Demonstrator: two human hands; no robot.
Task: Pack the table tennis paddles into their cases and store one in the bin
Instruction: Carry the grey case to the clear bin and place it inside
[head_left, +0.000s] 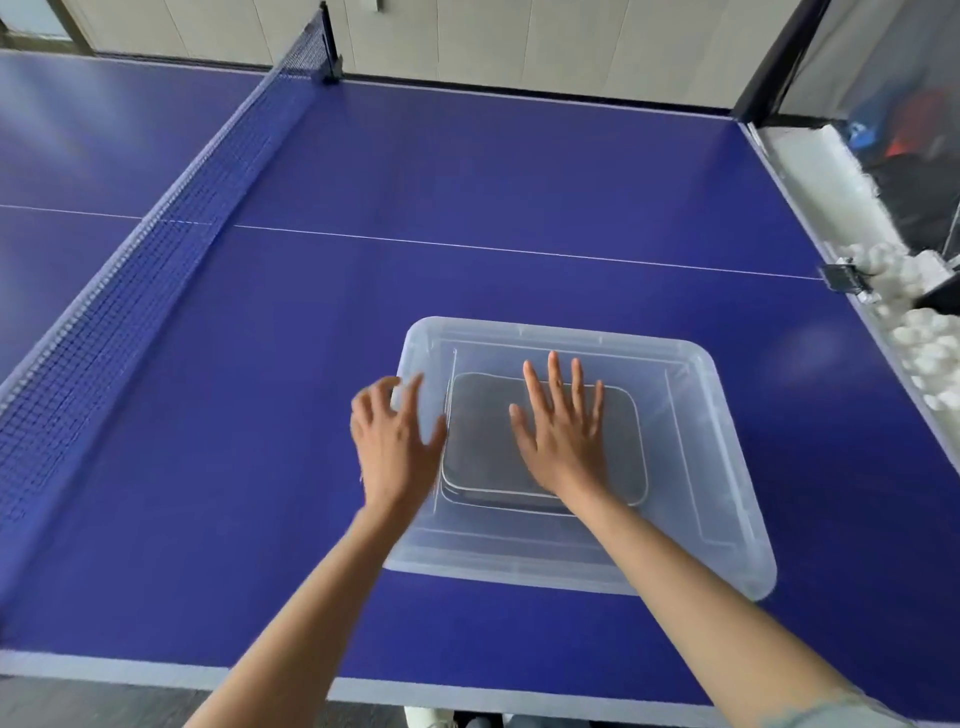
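1. Plainly, the clear plastic bin (727, 467) sits near the table's (467, 182) front edge, with wide bare blue surface beyond it up to the net (156, 249).
2. Inside lies a grey rectangular case (483, 441) with rounded corners and pale piping.
3. Right hand (563, 431) lies flat on the case, fingers spread (holding nothing).
4. Left hand (392, 441) hovers by the bin's left wall, blurred, fingers loosely spread.
5. White balls (924, 353) fill a trough along the right edge.

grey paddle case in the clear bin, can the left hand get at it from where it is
Probably yes. The grey zipped paddle case lies in the open, lidless clear plastic bin; the left hand is at the bin's left wall, fingers spread. Only the right hand, spread flat over the case, covers part of it.
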